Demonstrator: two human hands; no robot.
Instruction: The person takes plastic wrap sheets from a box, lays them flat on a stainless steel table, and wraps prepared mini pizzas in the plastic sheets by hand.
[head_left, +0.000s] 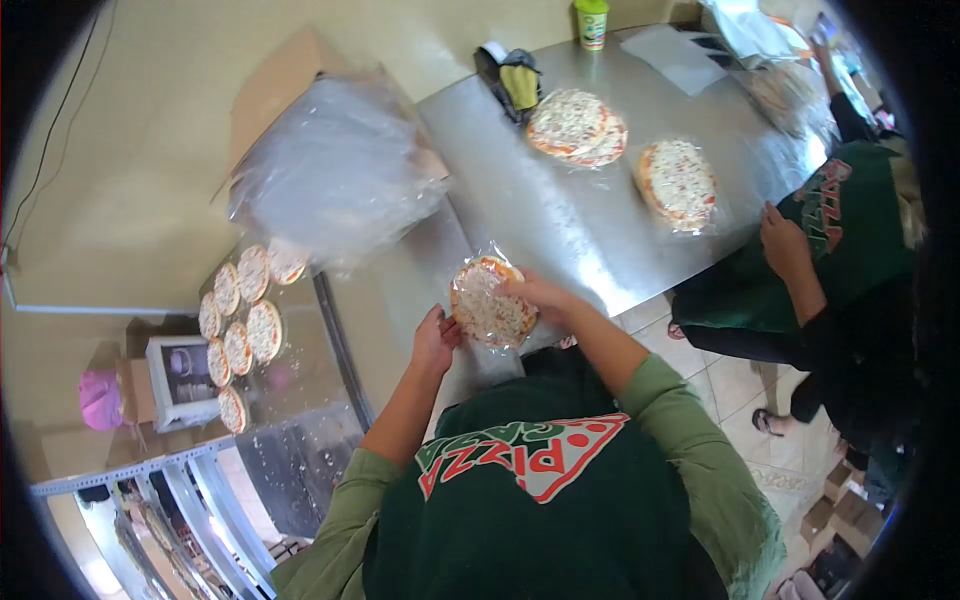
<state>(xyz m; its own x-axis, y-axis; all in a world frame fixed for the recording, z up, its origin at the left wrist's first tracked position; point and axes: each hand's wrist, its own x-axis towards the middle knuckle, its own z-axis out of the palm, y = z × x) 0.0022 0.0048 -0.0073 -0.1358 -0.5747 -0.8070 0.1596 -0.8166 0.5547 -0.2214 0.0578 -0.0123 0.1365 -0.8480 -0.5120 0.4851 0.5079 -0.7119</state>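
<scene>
A small round pizza (490,312) in clear plastic wrap is between my two hands, over the near edge of the metal table. My left hand (436,340) is at its left side, fingers curled against the wrapped edge. From the right, my right hand (540,292) reaches over the pizza's upper right edge, with its fingers on the plastic. A large pile of clear plastic bags (330,170) lies up and to the left, in an open cardboard box (275,85).
Several unwrapped pizzas (238,345) lie on a surface at left. Wrapped pizzas (678,183) and a stack of wrapped pizzas (575,128) rest on the metal table (530,220), near a green cup (592,25). A co-worker (830,240) stands at right.
</scene>
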